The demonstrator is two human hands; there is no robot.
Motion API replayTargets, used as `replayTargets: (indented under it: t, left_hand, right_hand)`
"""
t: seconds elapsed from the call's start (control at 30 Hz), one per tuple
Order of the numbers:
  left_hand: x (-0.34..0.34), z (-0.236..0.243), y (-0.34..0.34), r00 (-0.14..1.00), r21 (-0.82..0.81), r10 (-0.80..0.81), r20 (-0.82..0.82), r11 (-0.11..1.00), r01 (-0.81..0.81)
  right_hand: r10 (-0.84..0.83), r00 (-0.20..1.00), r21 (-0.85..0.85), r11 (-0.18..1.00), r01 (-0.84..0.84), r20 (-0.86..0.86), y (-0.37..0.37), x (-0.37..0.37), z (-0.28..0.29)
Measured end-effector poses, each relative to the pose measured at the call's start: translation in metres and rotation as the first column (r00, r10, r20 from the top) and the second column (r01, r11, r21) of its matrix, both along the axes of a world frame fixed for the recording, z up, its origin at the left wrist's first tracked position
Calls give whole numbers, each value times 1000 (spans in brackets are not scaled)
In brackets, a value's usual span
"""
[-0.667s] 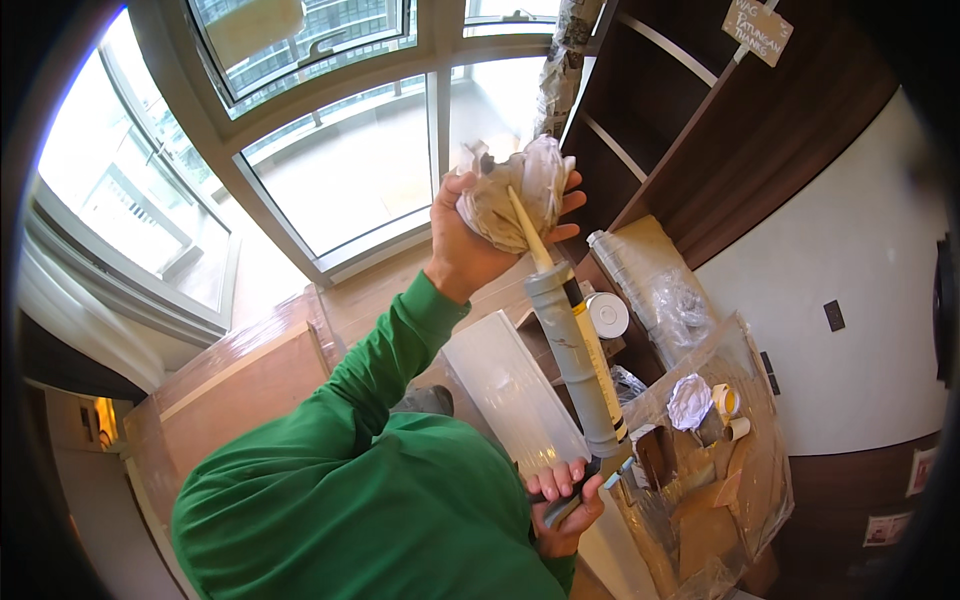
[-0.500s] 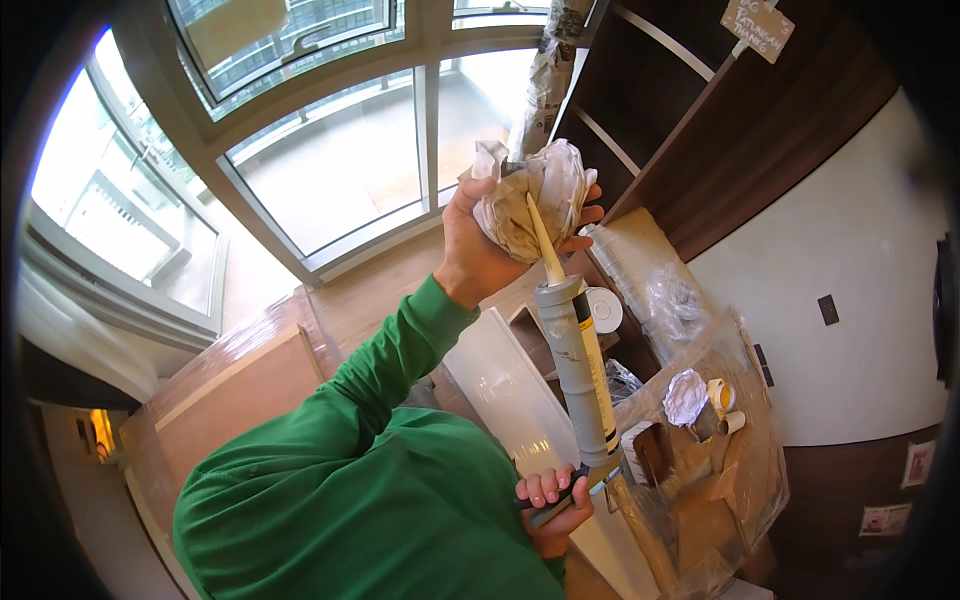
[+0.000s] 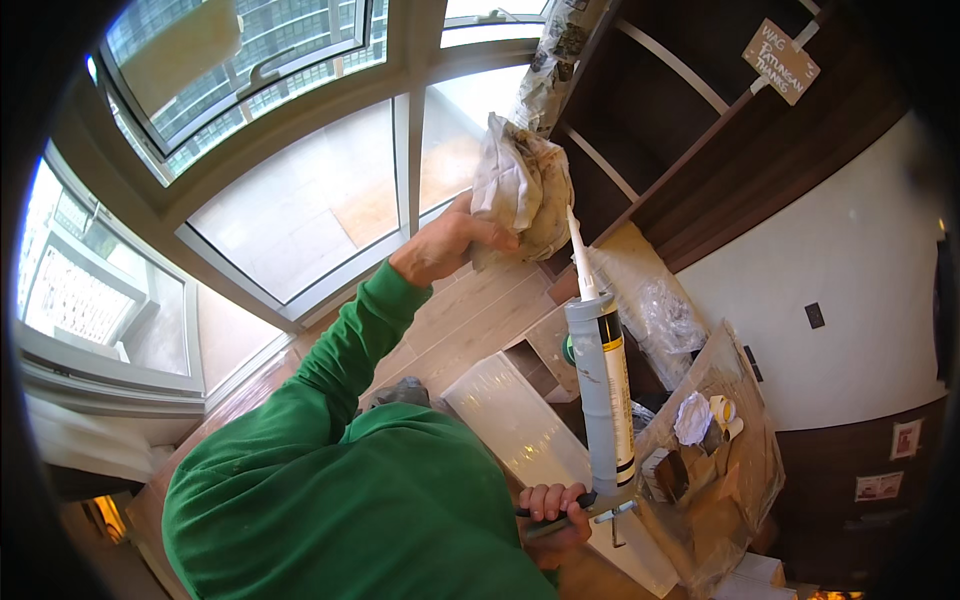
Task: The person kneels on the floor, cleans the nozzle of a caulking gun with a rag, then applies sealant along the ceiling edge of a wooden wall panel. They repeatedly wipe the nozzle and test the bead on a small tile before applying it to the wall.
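My left hand grips a crumpled, stained white rag in front of the windows, thumb across its lower edge. Its other fingers are hidden behind the cloth. Low in the view, my right hand is closed round the black handle of a caulking gun. The gun has a grey barrel and holds a cartridge with a yellow, white and black label. It stands nearly upright, its pale tapered nozzle pointing up. The nozzle's tip is at the rag's right edge; whether they touch I cannot tell.
A plastic-wrapped surface at right bears a crumpled white wad and tape rolls. Beside the gun lies a long white panel. Dark shelving with a cardboard sign stands at upper right. Windows line the left.
The rag has moved off the nozzle to its left, and my left hand has turned with it. The gun has shifted slightly right in the view and stands more upright. The whole view has shifted.
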State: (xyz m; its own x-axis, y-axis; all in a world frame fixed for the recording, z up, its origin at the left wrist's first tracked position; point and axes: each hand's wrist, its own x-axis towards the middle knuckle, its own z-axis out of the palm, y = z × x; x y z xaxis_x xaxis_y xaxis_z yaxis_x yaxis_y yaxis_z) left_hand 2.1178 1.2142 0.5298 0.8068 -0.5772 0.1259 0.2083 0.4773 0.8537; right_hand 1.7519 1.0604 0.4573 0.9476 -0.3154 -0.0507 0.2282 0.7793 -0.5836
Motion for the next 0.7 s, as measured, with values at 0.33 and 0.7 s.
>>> replayTargets:
  t: [0.33,0.7]
  left_hand:
    - [78,5,16,875,-240,-110,-471,971,-7]
    - [64,14,2,841,-299,-174,-512,954,16]
  right_hand:
    - [-9,992,34,999,5,123,66,53,-3]
    - [17,992,75,997,-26,124,74,52,0]
